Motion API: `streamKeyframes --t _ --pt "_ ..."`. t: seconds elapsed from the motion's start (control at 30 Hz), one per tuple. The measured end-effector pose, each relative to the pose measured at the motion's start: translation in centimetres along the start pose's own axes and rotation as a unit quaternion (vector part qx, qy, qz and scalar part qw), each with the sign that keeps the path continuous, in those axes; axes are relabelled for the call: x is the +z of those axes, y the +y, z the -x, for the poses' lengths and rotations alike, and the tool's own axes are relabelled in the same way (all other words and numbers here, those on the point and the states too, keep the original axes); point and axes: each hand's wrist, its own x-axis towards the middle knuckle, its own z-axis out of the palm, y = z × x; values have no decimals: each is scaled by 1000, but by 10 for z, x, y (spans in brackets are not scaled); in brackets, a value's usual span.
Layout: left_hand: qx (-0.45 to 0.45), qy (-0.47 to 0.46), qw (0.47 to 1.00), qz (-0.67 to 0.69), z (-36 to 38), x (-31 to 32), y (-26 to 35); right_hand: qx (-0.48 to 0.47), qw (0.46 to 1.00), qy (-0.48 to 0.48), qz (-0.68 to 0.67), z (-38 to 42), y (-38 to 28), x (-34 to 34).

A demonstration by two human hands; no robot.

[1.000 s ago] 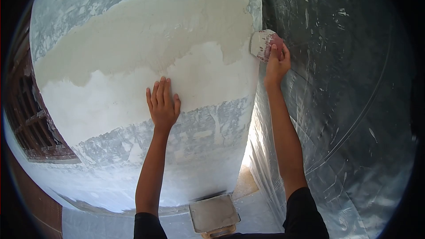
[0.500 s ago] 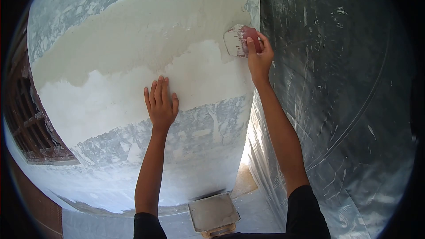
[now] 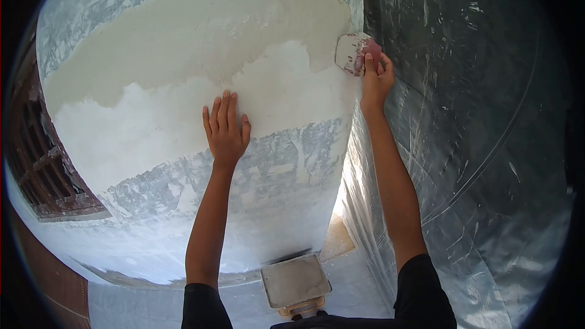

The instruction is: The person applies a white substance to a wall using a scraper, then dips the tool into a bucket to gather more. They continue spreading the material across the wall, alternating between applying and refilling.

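My right hand [image 3: 378,82] pinches a flat, dark red scraper [image 3: 356,53], its left half smeared with pale plaster. The scraper is at the right edge of the wall [image 3: 298,97], partly over the corner. Thumb in front, fingers curled behind, the hand grips the tool's right side. Further left, my left hand [image 3: 227,134] lies flat against the white part of the wall with its fingers stretched out, holding nothing. Above it runs a broad band of damp-looking grey-beige plaster [image 3: 183,30] with an uneven lower border.
Dark plastic sheeting [image 3: 463,116] with white splashes hangs to the right of the wall. At the wall's foot stands a shallow tray [image 3: 266,286] holding grey material. A brown slatted opening [image 3: 46,158] lies at left. Pale sheeting [image 3: 140,304] covers the floor.
My right hand has moved the scraper right, to the wall's edge. The left hand stays flat on the wall, while the view has shifted slightly.
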Motion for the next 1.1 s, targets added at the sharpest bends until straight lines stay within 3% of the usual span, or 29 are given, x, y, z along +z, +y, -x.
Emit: streamKeyframes --t 0.17,0.3,0.43,0.7,0.83,1.1 --pt "-7 -24 1000 10 11 -4 3 64 994 -84 28 60 1 -31" --pt "-55 -83 987 125 41 -22 12 117 976 -156 91 128 17 -68" --pt "-86 -141 960 228 109 -49 21 181 942 -248 139 215 44 -120" --pt "-144 -330 911 199 276 -132 23 361 831 -321 275 409 107 -242" --pt "-225 -404 866 192 366 -183 35 439 788 -326 282 496 121 -306" --pt "-421 -501 735 177 541 -272 79 452 672 -430 399 597 140 -415"
